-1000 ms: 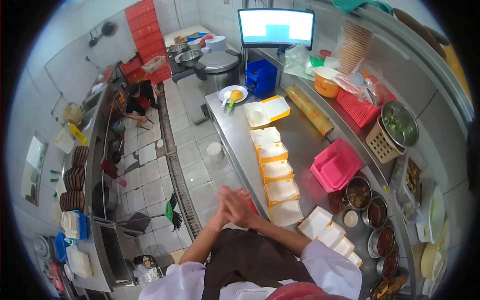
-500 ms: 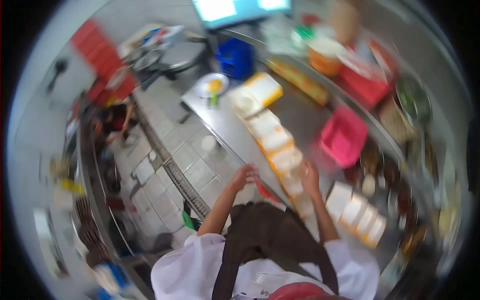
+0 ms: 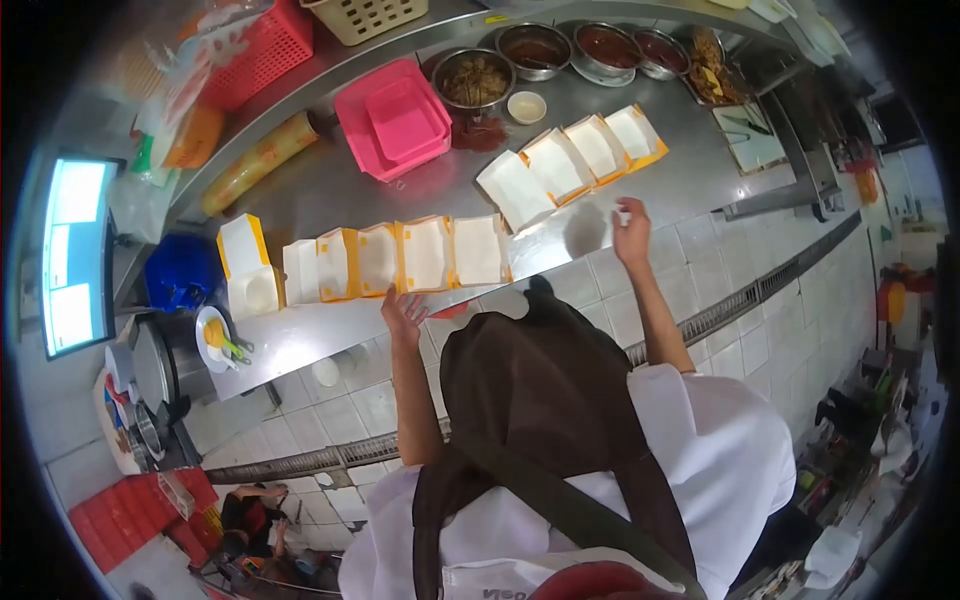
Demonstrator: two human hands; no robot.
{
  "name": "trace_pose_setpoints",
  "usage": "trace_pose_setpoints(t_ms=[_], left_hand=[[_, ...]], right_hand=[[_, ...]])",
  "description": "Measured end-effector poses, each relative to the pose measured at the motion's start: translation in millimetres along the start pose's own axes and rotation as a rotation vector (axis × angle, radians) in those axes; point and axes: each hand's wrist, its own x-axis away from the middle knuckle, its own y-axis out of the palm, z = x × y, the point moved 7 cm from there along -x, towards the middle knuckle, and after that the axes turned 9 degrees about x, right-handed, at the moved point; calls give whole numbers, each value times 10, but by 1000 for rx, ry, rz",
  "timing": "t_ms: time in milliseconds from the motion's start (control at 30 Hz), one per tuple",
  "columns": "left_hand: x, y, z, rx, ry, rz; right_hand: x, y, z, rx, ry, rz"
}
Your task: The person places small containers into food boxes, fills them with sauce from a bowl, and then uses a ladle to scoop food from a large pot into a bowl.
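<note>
Stainless counter (image 3: 320, 195) is carrying two rows of takeaway boxes (image 3: 430, 255), opened but apparently awaiting filling; left hand (image 3: 405, 315) is hovering splayed, empty; right hand (image 3: 632, 225) is curling, grasp undeterminable.

— The table (image 3: 330, 190) by the two hands, what is it made of?
— Smooth steel with a dull sheen. The open boxes (image 3: 430, 255) just beyond the left hand (image 3: 405, 312) look like matt white card, yellow outside.
— And past those?
— Glossy pink plastic trays (image 3: 400, 120) and shiny metal bowls (image 3: 475, 75). The floor tiles (image 3: 730, 250) near the right hand (image 3: 632, 220) are pale, glazed and smooth.
</note>
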Motion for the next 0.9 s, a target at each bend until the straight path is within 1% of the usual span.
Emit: trace_pose_setpoints(t_ms=[33, 67, 100, 133, 167, 200, 233, 267, 300, 333, 367, 400, 433, 500, 533, 600, 633, 700, 733, 767, 800, 833, 867, 900], left_hand=[[-24, 76, -49, 19, 21, 10], [-84, 47, -182, 77, -8, 28], [-210, -88, -242, 161, -7, 64], [-901, -445, -656, 453, -270, -273], [-495, -254, -456, 423, -33, -54], [-187, -137, -281, 351, 94, 50], [-41, -136, -240, 351, 188, 114], [163, -32, -106, 334, 217, 309], [380, 85, -109, 327, 199, 494], [539, 159, -307, 429, 240, 539], [660, 232, -369, 462, 355, 613], [825, 261, -512, 459, 439, 690], [906, 364, -763, 471, 442, 711], [1074, 546, -1072, 504, 526, 711], [1211, 727, -1316, 509, 523, 722], [1456, 1190, -1656, 356, 586, 638], [1517, 1360, -1853, 356, 591, 639], [1499, 1773, -2300, 286, 379, 514], [1512, 1925, -2431, 283, 375, 510], [1474, 2136, -2599, 262, 314, 405], [1448, 2347, -2773, 235, 243, 297], [1428, 2530, -2865, 144, 235, 259], [1447, 2622, -3029, 102, 186, 235], [1434, 2749, -3081, 95, 237, 179]], right_hand=[[-141, -120, 238, 31, 4, 39], [-258, -229, 476, 60, -3, 67], [-349, -248, 835, 110, -41, 62], [-499, -176, 1289, -102, 30, 52], [-707, -111, 1615, 136, -46, 50], [-950, -4, 1904, -205, 18, 73], [-1278, 16, 1791, 81, -284, -17], [-1523, 45, 1866, 207, -284, -55], [-1768, 178, 1887, 320, -308, -11], [-1988, 295, 1959, 257, -292, -25], [-2272, 593, 2021, 318, -314, -122], [-2366, 763, 2164, 409, -304, -229], [-2412, 715, 2080, 404, -322, -243], [-2426, 894, 1754, 94, -139, -649], [-2496, 933, 1794, 97, -145, -658], [-2558, 1106, 1890, 177, -312, -708], [-2600, 1079, 1911, 172, -314, -708], [-2647, 964, 2031, 128, -277, -699], [-2714, 1024, 2217, 130, -272, -697], [-2798, 1166, 2493, 91, -306, -649], [-2821, 1152, 2777, 58, -330, -600], [-2709, 795, 2565, -76, -338, -629], [-2703, 742, 2664, -245, -303, -678], [-2680, 686, 2735, -460, -364, -662]])
